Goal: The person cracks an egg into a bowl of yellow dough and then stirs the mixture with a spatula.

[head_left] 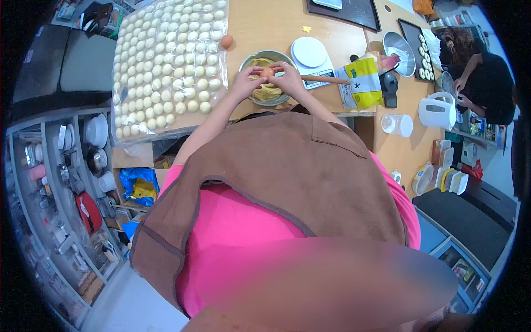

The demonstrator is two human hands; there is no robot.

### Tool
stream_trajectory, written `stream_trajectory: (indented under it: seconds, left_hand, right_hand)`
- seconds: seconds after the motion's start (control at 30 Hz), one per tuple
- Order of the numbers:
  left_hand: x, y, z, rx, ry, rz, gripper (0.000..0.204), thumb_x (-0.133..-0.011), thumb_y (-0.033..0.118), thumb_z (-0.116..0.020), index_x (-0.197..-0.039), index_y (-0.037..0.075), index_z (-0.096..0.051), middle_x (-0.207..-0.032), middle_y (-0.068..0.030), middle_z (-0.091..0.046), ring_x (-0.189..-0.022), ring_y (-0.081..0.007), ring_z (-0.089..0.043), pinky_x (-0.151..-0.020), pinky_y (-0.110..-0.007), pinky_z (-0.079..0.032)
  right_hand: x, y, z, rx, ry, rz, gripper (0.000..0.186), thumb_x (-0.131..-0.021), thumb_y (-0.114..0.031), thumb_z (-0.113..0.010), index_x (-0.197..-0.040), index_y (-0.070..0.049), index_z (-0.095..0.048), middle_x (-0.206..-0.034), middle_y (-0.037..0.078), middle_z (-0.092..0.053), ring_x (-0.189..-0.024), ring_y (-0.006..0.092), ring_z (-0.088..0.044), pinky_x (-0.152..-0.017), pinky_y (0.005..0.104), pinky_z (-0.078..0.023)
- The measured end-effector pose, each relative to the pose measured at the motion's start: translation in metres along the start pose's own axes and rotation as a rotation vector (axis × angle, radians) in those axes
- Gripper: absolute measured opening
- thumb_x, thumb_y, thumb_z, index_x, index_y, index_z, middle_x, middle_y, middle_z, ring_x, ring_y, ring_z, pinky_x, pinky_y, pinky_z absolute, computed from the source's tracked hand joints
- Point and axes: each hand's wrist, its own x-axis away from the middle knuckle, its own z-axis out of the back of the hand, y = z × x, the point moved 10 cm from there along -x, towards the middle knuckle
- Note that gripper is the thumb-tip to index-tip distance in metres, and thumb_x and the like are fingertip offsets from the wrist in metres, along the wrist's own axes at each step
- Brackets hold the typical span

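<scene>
A brown egg [267,72] is held between the fingertips of both my hands, just above a metal bowl [272,103]. My left hand [247,82] closes on the egg from the left, and my right hand [287,81] grips it from the right. Whether the shell is cracked is too small to tell. Inside the bowl lies a thick yellow mixture [266,93], partly hidden by my hands. A wooden handle [326,79] sticks out over the bowl's right side. Another brown egg [227,41] rests on the table, beyond my left hand.
Many rows of pale dough balls [171,66] cover a plastic-lined board on the left. Right of the bowl stand a white kitchen scale [310,52] and a yellow-and-white bag [365,83]. Farther right are a steel bowl [399,52], a white jug [437,112] and a co-worker [487,88].
</scene>
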Motion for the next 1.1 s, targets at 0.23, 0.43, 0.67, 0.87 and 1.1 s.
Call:
stream_trajectory:
  seconds: [0.23, 0.43, 0.67, 0.87, 1.1]
  left_hand:
    - [-0.004, -0.003, 0.001, -0.043, 0.064, -0.056, 0.035, -0.077, 0.011, -0.067, -0.108, 0.003, -0.055, -0.1, -0.0089, -0.06, -0.079, -0.0149, -0.062, -0.064, -0.024, -0.051]
    - [0.001, 0.008, 0.004, -0.231, 0.146, -0.118, 0.036, -0.075, 0.009, -0.066, -0.109, 0.003, -0.055, -0.099, -0.0091, -0.06, -0.08, -0.0143, -0.062, -0.067, -0.025, -0.051]
    - [-0.003, -0.002, 0.015, -0.274, 0.176, -0.129, 0.036, -0.073, 0.008, -0.066, -0.108, 0.004, -0.056, -0.1, -0.0092, -0.06, -0.081, -0.0159, -0.063, -0.069, -0.026, -0.051]
    - [-0.008, 0.004, 0.017, -0.412, 0.13, -0.284, 0.036, -0.073, 0.007, -0.064, -0.108, 0.006, -0.056, -0.106, -0.0092, -0.058, -0.086, -0.0184, -0.062, -0.072, -0.029, -0.051]
    - [0.011, 0.047, 0.002, -0.828, 0.024, -0.654, 0.04, -0.066, 0.008, -0.063, -0.105, 0.008, -0.055, -0.109, -0.0106, -0.055, -0.1, -0.0294, -0.053, -0.086, -0.037, -0.044]
  right_hand:
    - [0.003, -0.015, 0.002, 0.136, 0.026, 0.056, 0.041, -0.067, -0.017, -0.072, -0.101, 0.0, -0.059, -0.09, 0.014, -0.064, -0.076, 0.0181, -0.064, -0.065, 0.0283, -0.052]
    - [0.004, -0.02, 0.002, 0.16, 0.053, 0.075, 0.036, -0.07, -0.017, -0.067, -0.101, 0.0, -0.06, -0.09, 0.014, -0.064, -0.076, 0.0193, -0.065, -0.066, 0.0279, -0.052]
    - [0.004, -0.022, -0.009, 0.031, -0.036, 0.08, 0.036, -0.071, -0.008, -0.063, -0.106, -0.001, -0.057, -0.093, 0.012, -0.063, -0.081, 0.02, -0.065, -0.066, 0.0284, -0.052]
    - [0.0, -0.016, -0.015, 0.055, -0.107, 0.18, 0.036, -0.069, -0.006, -0.063, -0.104, -0.004, -0.058, -0.096, 0.015, -0.06, -0.085, 0.0225, -0.061, -0.072, 0.0307, -0.05]
    - [0.014, -0.058, -0.002, 0.365, -0.018, 0.503, 0.034, -0.072, -0.008, -0.059, -0.106, -0.007, -0.057, -0.09, 0.009, -0.059, -0.084, 0.0278, -0.059, -0.074, 0.0362, -0.047]
